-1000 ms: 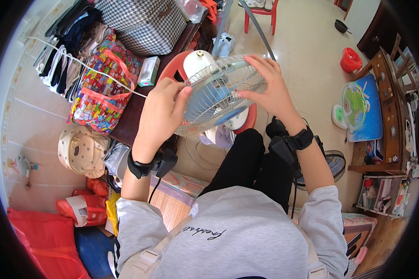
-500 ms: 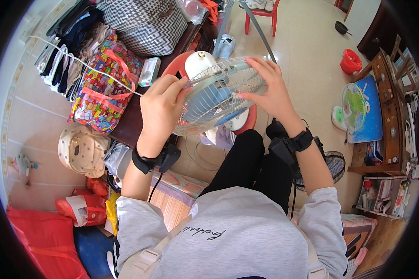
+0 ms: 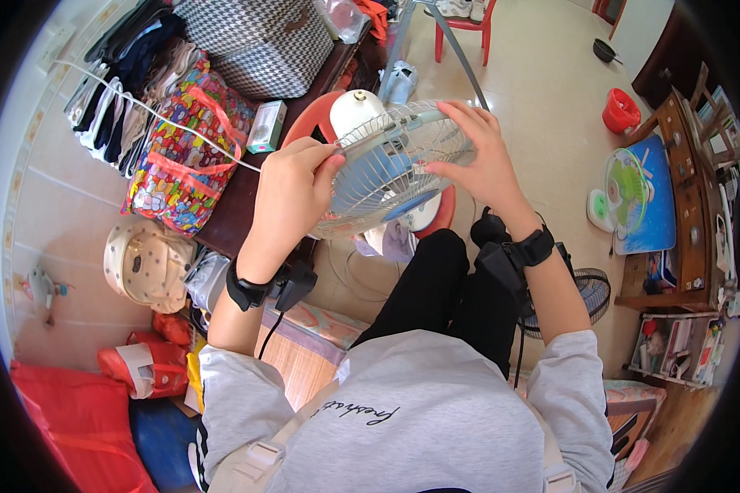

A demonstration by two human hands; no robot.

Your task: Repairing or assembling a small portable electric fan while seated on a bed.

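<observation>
An electric fan stands before me, its wire guard (image 3: 403, 168) tilted and its blue blades (image 3: 370, 177) showing through the wires. Behind the guard sits the rounded white motor housing (image 3: 356, 112). My left hand (image 3: 292, 189) is closed on the upper left of the guard's rim, fingertips and thumb pinched together there; any small part between them is hidden. On the right side, my right hand (image 3: 487, 164) grips the guard, fingers over the top of the rim and thumb against the wires. A red stool (image 3: 446, 215) shows around and below the fan.
To the left, a dark bench (image 3: 222, 209) bears a colourful bag (image 3: 185, 156), a small box (image 3: 265, 127) and a houndstooth bag (image 3: 255, 49). A white cord (image 3: 160, 115) runs toward my left hand. Grey metal legs (image 3: 460, 62) rise beyond the fan. A dark fan (image 3: 590, 296) stands right.
My left hand has shifted slightly right along the rim, its fingers bunched differently and the thumb more visible. The guard has moved a little to the right; my right hand keeps its hold.
</observation>
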